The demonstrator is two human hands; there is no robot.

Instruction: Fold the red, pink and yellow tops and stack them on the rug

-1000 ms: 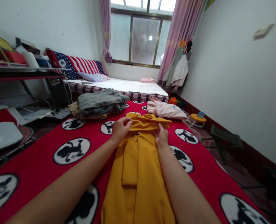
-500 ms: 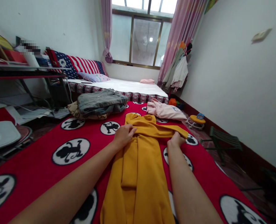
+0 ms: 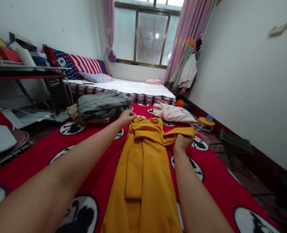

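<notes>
A mustard-yellow garment (image 3: 143,161) lies lengthwise on a red blanket (image 3: 39,165) printed with black monkeys in white circles. My left hand (image 3: 126,117) reaches to the garment's far left corner, fingers closed on the cloth at the top edge. My right hand (image 3: 182,141) is closed on the yellow sleeve (image 3: 179,132), which lies folded across the upper part and sticks out to the right.
A folded pile of jeans (image 3: 102,105) sits at the far left of the blanket and a pink garment (image 3: 171,113) at the far right. Beyond is a bed (image 3: 129,87). A desk (image 3: 24,72) stands left; a small stool (image 3: 205,123) and a green folding chair (image 3: 233,142) stand right.
The sleeve has been pulled out to the right and laid across the garment. My left hand moved forward to the top left corner; my right hand shifted right with the sleeve.
</notes>
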